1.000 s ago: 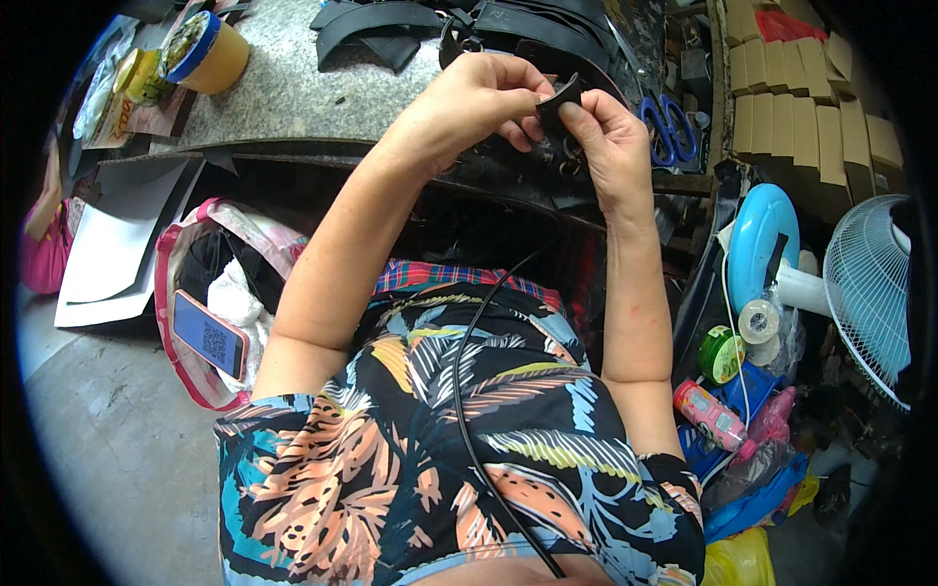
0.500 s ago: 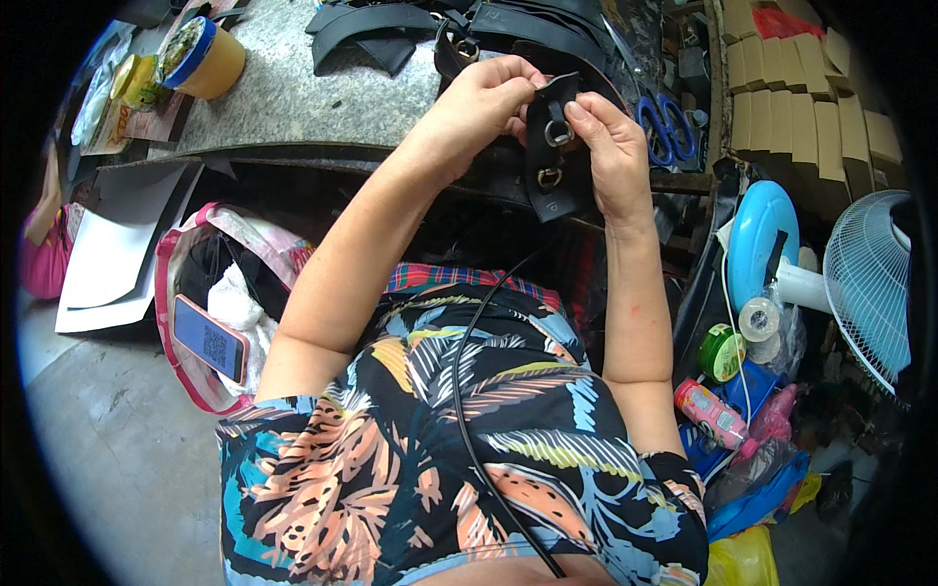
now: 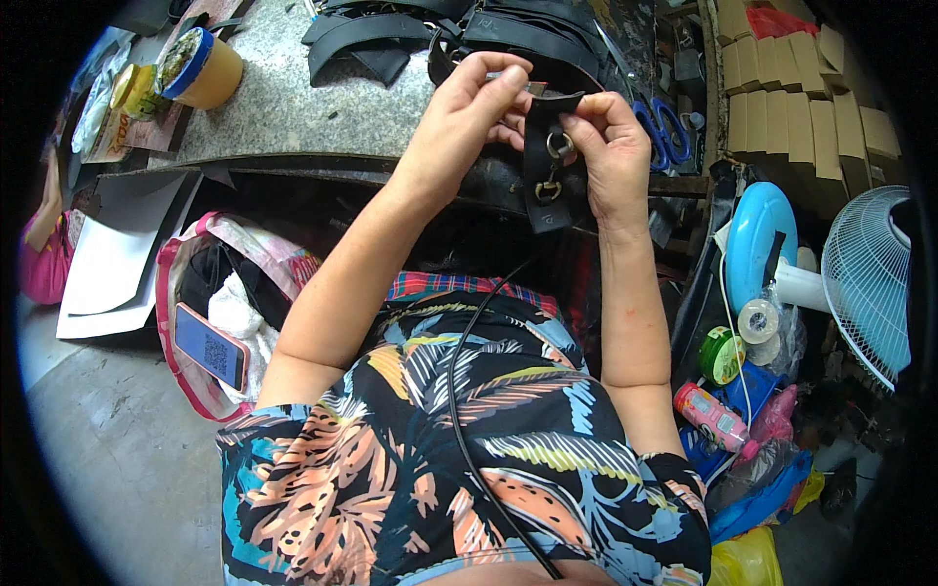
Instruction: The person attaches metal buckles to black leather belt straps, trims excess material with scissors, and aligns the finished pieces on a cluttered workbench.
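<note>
A black leather strap with two metal rings or buckles hangs upright between my hands, over the near edge of the bench. My right hand pinches its upper right side, thumb in front beside the upper metal piece. At the top left, my left hand is closed, thumb and forefinger together just above the strap's top edge. Its lower fingers press against the strap's left side; what lies between the thumb and forefinger is too small to tell. More black leather straps are piled behind my hands on the bench.
Blue-handled scissors lie right of my right hand. A tub and a jar stand on the grey bench top. To the right are a fan and cardboard boxes; at lower left, a bag holds a phone.
My left thumb and forefinger have lifted slightly up and left from the strap's top. The strap has turned a little and hangs slightly lower; my right hand stays on it.
</note>
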Demonstrator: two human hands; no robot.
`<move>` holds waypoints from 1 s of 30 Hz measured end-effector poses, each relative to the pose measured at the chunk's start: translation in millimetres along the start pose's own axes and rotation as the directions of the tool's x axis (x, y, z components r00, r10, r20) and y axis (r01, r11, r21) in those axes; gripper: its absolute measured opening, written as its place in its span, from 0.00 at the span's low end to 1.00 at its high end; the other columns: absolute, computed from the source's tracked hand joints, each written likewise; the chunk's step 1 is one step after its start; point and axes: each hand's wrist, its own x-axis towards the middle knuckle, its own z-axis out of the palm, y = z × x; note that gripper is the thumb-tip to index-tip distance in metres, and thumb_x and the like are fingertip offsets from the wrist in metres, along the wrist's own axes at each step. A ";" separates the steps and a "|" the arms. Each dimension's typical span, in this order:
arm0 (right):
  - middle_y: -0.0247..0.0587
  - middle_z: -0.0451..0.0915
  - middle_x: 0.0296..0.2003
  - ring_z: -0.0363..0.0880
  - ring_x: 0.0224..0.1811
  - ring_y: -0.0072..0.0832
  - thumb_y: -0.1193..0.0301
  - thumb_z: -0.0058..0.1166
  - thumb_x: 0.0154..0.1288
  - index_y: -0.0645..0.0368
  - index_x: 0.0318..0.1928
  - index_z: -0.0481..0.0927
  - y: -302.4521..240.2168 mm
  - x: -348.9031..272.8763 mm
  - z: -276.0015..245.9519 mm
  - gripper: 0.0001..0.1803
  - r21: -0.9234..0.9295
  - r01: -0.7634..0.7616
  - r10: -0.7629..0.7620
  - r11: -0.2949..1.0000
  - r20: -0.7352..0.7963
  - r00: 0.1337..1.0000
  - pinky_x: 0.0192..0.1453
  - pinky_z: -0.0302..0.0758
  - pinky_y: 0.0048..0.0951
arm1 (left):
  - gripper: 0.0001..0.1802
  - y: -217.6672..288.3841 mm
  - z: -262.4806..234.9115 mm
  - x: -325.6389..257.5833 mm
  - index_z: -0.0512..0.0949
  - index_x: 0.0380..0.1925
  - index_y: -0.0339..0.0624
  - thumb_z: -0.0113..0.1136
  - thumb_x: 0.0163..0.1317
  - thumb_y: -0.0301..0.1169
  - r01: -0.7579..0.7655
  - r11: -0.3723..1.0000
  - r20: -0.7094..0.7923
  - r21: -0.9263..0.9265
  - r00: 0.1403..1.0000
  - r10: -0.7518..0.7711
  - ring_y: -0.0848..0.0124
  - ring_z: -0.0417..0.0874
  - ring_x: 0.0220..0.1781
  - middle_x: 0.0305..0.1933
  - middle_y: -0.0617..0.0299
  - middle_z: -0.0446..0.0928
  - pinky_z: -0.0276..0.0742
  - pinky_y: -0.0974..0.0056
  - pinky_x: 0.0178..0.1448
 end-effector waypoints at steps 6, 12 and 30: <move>0.35 0.84 0.34 0.83 0.29 0.20 0.79 0.60 0.68 0.62 0.41 0.81 -1.7 -1.4 -5.9 0.03 0.199 0.035 -0.040 0.979 0.024 0.999 0.34 0.82 0.22 | 0.13 -11.1 4.6 -10.8 0.76 0.51 0.38 0.63 0.68 0.23 -0.050 0.965 -0.049 0.256 0.997 0.065 0.78 0.81 0.49 0.45 0.64 0.80 0.77 0.72 0.55; 0.40 0.86 0.38 0.88 0.35 0.27 0.74 0.59 0.71 0.64 0.44 0.84 -10.1 1.6 -11.3 0.07 0.354 -0.172 0.106 0.919 0.198 0.974 0.41 0.85 0.26 | 0.07 -6.9 0.8 -12.6 0.80 0.44 0.38 0.60 0.68 0.20 -0.292 0.885 0.052 0.363 0.955 0.293 0.81 0.78 0.41 0.37 0.68 0.79 0.75 0.72 0.46; 0.33 0.83 0.39 0.84 0.39 0.21 0.72 0.56 0.74 0.59 0.49 0.80 2.5 -0.2 -0.1 0.07 0.297 -0.100 0.066 0.950 0.125 0.990 0.41 0.88 0.29 | 0.09 -6.5 3.1 -14.3 0.79 0.46 0.37 0.55 0.69 0.16 -0.406 0.709 0.162 0.577 0.907 0.388 0.76 0.81 0.48 0.43 0.64 0.80 0.76 0.70 0.54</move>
